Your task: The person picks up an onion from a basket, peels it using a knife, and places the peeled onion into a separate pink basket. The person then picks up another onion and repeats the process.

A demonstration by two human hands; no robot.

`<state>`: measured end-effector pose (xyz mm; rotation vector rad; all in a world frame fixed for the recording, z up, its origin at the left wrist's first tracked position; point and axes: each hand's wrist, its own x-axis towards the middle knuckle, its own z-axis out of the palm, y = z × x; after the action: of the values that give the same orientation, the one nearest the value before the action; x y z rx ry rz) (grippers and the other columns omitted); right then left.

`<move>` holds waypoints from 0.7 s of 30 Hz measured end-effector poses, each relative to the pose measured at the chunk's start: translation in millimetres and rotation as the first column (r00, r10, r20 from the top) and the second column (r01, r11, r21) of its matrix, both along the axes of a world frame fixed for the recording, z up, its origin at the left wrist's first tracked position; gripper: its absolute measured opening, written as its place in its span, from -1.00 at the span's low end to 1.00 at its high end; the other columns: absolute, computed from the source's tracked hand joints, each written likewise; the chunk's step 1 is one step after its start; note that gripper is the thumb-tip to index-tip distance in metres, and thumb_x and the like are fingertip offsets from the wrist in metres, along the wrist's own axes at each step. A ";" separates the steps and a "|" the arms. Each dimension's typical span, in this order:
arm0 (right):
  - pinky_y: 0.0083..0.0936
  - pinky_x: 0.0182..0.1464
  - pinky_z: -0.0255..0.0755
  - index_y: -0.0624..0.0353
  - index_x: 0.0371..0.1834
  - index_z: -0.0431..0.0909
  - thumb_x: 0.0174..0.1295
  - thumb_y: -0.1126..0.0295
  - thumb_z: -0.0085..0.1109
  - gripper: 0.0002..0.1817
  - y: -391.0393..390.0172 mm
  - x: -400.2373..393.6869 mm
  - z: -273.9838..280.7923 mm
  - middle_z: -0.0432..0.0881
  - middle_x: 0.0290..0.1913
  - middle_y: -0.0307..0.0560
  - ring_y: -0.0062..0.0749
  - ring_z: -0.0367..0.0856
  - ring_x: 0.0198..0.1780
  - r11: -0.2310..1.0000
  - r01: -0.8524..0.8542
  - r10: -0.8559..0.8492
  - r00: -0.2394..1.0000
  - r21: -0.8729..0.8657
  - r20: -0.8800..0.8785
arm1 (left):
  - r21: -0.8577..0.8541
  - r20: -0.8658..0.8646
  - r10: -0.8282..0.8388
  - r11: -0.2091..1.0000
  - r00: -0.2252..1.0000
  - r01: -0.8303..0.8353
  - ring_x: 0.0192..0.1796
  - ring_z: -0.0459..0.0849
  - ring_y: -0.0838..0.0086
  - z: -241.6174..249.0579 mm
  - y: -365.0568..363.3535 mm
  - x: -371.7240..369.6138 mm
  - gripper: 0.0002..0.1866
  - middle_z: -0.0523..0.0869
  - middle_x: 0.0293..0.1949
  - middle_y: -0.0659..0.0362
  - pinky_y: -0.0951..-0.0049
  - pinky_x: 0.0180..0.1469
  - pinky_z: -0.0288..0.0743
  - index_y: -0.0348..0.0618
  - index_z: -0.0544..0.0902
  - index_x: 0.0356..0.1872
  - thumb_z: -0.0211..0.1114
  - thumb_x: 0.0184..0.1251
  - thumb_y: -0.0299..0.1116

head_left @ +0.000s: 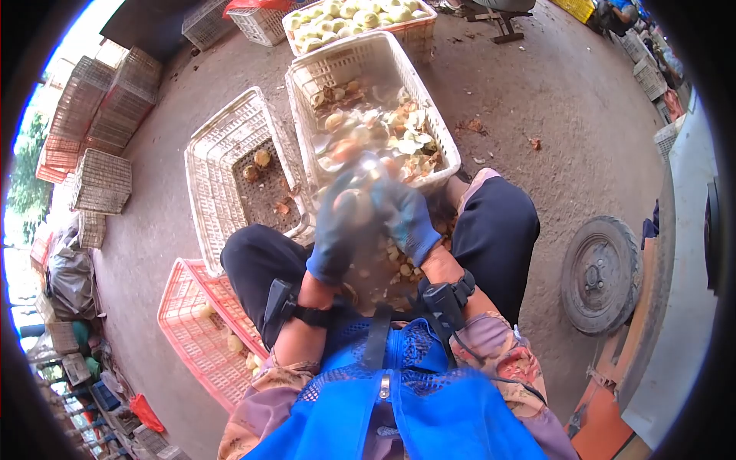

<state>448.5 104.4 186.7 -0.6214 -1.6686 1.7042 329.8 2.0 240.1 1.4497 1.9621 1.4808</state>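
My left hand (337, 226) and my right hand (404, 215), both in blue-grey gloves, come together over the near end of a white crate (448, 142). My left hand's fingers are wrapped round a pale onion (352, 201), blurred by motion. My right hand's fingers are bent against its side; what they hold, if anything, is smeared. Inside the crate lie onion skins and pale peelings (410, 138). Between my knees, below the hands, are more onion pieces (402, 264).
A white crate (203, 184) at left holds a few brown onions (261, 158). A red crate (184, 307) stands at lower left. Peeled onions (360, 14) fill a crate beyond. Stacked crates (103, 180) line the left; a wheel (600, 274) is at right.
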 end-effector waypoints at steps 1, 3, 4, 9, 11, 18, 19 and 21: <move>-0.66 -0.06 0.50 0.26 0.06 0.66 0.40 0.42 0.21 -0.76 -0.1 1.1 5.5 0.73 -0.12 -0.31 -0.70 0.59 -0.12 1.000 -0.002 0.002 1.000 -0.002 0.000 | -0.110 0.315 0.039 0.994 0.948 -0.004 -0.17 0.67 0.49 9.2 -2.3 4.7 -0.52 0.69 -0.12 0.15 0.48 -0.18 0.61 -0.16 0.47 0.27 0.25 0.42 -0.17; -0.72 -0.14 0.47 0.26 0.08 0.64 0.40 0.39 0.22 -0.74 0.4 3.5 17.6 0.71 -0.18 -0.36 -0.73 0.57 -0.16 0.986 0.051 -0.054 0.998 0.157 0.014 | -0.248 0.574 0.117 0.968 0.811 0.035 -0.36 0.63 0.58 10.6 -7.8 5.4 -0.59 0.67 -0.20 0.23 0.57 -0.41 0.54 -0.17 0.47 0.22 0.23 0.39 -0.31; -0.72 -0.14 0.47 0.26 0.08 0.64 0.40 0.39 0.22 -0.74 0.0 4.1 16.2 0.71 -0.18 -0.36 -0.73 0.57 -0.16 0.987 0.050 -0.052 0.999 0.155 0.013 | -0.250 0.572 0.120 0.968 0.811 0.034 -0.36 0.63 0.58 13.1 -10.9 5.1 -0.59 0.67 -0.20 0.23 0.57 -0.41 0.54 -0.17 0.47 0.22 0.23 0.39 -0.31; -0.81 -0.41 0.31 0.24 0.19 0.57 0.43 0.47 0.11 -0.70 12.0 13.9 21.0 0.58 -0.27 -0.42 -0.82 0.42 -0.36 0.937 0.114 -0.093 0.993 -0.332 0.077 | 0.069 0.783 -0.077 0.997 0.618 0.037 -0.06 0.69 0.43 -8.5 -26.6 0.7 -0.49 0.66 0.00 0.11 0.47 -0.12 0.64 -0.19 0.45 0.28 0.26 0.29 -0.41; -0.79 -0.44 0.30 0.22 0.19 0.58 0.44 0.45 0.10 -0.70 13.6 17.5 28.9 0.58 -0.27 -0.40 -0.82 0.41 -0.41 0.977 0.140 -0.132 0.989 -0.163 0.058 | -0.060 0.113 -0.086 0.994 0.990 0.093 0.02 0.67 0.39 15.2 -26.0 -7.2 -0.43 0.64 0.07 0.08 0.41 -0.02 0.64 -0.19 0.42 0.32 0.28 0.25 -0.44; -0.78 -0.38 0.32 0.24 0.26 0.55 0.43 0.33 0.19 -0.61 -14.6 24.1 67.3 0.59 -0.18 -0.40 -0.83 0.42 -0.31 0.891 -0.214 0.192 0.977 -0.401 -0.096 | 0.237 0.773 -0.194 0.971 0.605 0.009 0.15 0.63 0.35 21.8 -25.3 0.1 -0.18 0.57 0.22 0.09 0.36 0.18 0.60 -0.22 0.33 0.41 0.45 0.05 -0.65; -0.77 -0.30 0.35 0.24 0.24 0.57 0.43 0.34 0.20 -0.62 -17.9 21.6 57.2 0.61 -0.16 -0.40 -0.83 0.43 -0.26 0.889 -0.202 0.177 0.979 -0.411 -0.099 | 0.347 0.675 -0.302 0.935 0.674 0.071 0.21 0.59 0.38 10.2 -25.5 -4.9 -0.20 0.54 0.25 0.09 0.38 0.23 0.56 -0.24 0.33 0.40 0.46 0.08 -0.65; -0.74 -0.09 0.39 0.22 0.25 0.57 0.43 0.38 0.17 -0.63 -26.1 15.6 76.4 0.63 -0.09 -0.40 -0.81 0.43 -0.16 0.896 -0.185 0.120 0.976 -0.404 -0.181 | 0.206 0.535 -0.188 0.975 0.824 0.088 0.23 0.57 0.38 -10.6 -25.6 -18.5 -0.21 0.53 0.26 0.09 0.39 0.25 0.54 -0.25 0.35 0.39 0.49 0.08 -0.62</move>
<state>464.1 78.3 263.1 -0.5454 -1.2765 2.1955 311.3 -23.6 229.5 1.0276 1.3761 1.7860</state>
